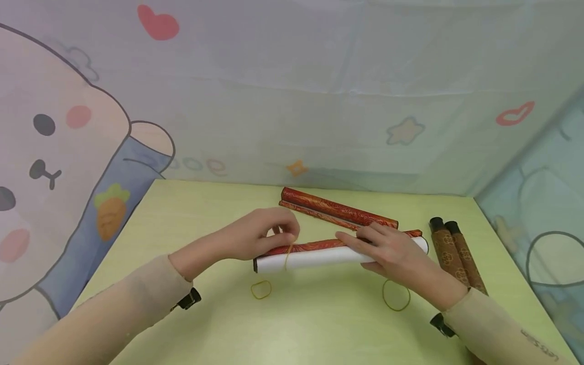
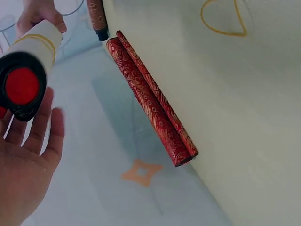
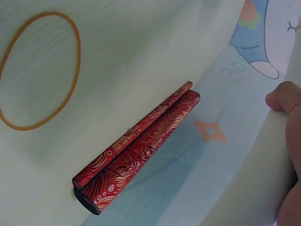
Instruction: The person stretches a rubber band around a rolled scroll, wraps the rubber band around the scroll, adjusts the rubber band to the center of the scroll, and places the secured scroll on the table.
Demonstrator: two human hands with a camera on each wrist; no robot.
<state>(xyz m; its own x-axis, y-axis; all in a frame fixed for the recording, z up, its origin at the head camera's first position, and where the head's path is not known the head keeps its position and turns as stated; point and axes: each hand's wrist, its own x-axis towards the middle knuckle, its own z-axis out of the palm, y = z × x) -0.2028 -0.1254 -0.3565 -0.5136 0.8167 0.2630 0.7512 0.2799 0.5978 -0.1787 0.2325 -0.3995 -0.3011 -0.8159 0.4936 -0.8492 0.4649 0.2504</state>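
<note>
A white-backed paper roll [image 1: 328,256] with a red patterned strip along its top lies crosswise between the hands. My left hand [image 1: 255,235] pinches a yellow rubber band [image 1: 287,259] that loops round the roll near its left end. In the left wrist view, the left hand [image 2: 23,160] has several fingers below the roll's end [image 2: 22,85], while its thumb is out of sight. My right hand [image 1: 388,248] grips the roll toward its right end, and its thumb [image 3: 280,96] rests along the white surface in the right wrist view.
Behind the hands lies a red patterned scroll [image 1: 337,207]. Two brown rolls [image 1: 449,253] with black ends lie at the right. Loose rubber bands lie in front: one [image 1: 261,298] at left, another [image 1: 396,310] at right. A printed cloth [image 1: 274,101] hangs behind the table.
</note>
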